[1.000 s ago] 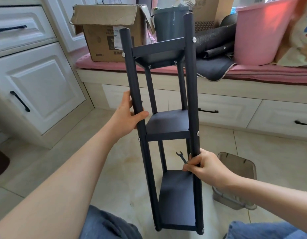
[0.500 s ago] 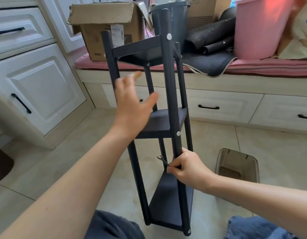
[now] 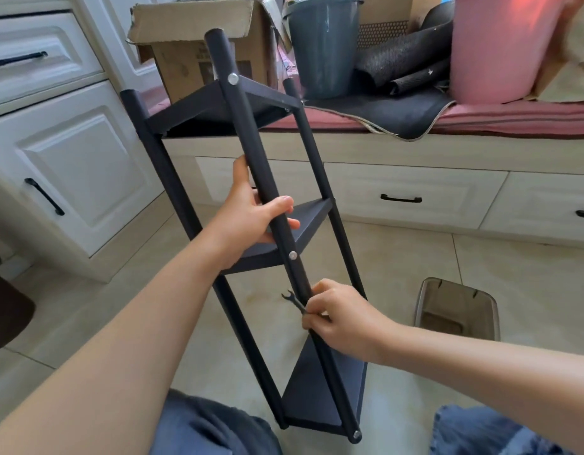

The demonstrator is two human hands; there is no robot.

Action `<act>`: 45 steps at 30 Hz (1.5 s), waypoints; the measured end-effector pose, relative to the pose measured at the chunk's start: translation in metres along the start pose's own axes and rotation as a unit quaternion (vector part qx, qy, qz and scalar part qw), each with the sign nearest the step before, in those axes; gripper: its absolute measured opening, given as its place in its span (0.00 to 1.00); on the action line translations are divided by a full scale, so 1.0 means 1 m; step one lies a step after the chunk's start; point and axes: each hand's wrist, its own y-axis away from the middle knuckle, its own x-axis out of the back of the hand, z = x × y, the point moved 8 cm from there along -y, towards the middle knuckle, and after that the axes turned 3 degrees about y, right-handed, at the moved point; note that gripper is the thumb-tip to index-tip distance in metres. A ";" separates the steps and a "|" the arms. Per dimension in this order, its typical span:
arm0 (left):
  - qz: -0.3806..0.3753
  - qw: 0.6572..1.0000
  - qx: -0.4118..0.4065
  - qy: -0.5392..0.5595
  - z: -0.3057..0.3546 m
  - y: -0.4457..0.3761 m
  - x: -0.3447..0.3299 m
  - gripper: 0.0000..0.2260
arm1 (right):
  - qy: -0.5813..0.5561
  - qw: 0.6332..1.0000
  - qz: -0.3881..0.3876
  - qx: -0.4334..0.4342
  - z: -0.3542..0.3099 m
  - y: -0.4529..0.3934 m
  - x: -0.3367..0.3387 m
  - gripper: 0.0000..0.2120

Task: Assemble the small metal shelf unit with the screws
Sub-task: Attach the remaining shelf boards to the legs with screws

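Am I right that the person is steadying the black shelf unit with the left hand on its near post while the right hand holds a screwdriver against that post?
Not quite: the tool is a small wrench, not a screwdriver. The head view shows its open jaw end sticking out of the right hand, which grips the shelf unit's near post, while the left hand grips that post higher up.

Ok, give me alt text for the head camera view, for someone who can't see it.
A person's left hand and right hand grip the near post of a black three-tier metal shelf unit tilted over a tiled floor; the right hand also holds a small wrench. Behind stand white cabinets and a cluttered bench.
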 end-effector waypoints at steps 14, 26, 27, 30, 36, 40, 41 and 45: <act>-0.017 0.997 -0.016 -0.068 -0.002 0.003 0.020 0.33 | -0.033 0.994 0.031 -0.100 0.033 -0.021 0.022 0.15; 0.051 0.992 -0.028 -0.108 -0.010 -0.002 0.058 0.35 | -0.016 0.999 -0.009 -0.039 0.005 -0.068 -0.001 0.14; 0.053 0.992 -0.026 -0.112 -0.010 -0.001 0.060 0.35 | -0.014 0.999 -0.012 -0.035 0.002 -0.071 -0.002 0.14; 0.056 0.991 -0.023 -0.120 -0.010 0.002 0.065 0.35 | -0.015 1.000 -0.007 -0.022 -0.005 -0.077 -0.006 0.12; 0.063 0.989 -0.020 -0.130 -0.010 0.005 0.071 0.33 | -0.045 0.998 0.041 -0.028 -0.004 -0.077 -0.010 0.12; 0.067 0.991 -0.014 -0.119 -0.011 0.003 0.074 0.32 | -0.047 0.994 0.094 -0.039 0.003 -0.077 -0.012 0.12; 0.069 0.991 -0.011 -0.117 -0.012 0.002 0.075 0.32 | -0.053 0.992 0.102 -0.042 0.003 -0.078 -0.015 0.12; 0.069 0.991 -0.011 -0.115 -0.014 -0.001 0.079 0.32 | -0.114 0.982 0.142 -0.047 -0.002 -0.082 -0.032 0.12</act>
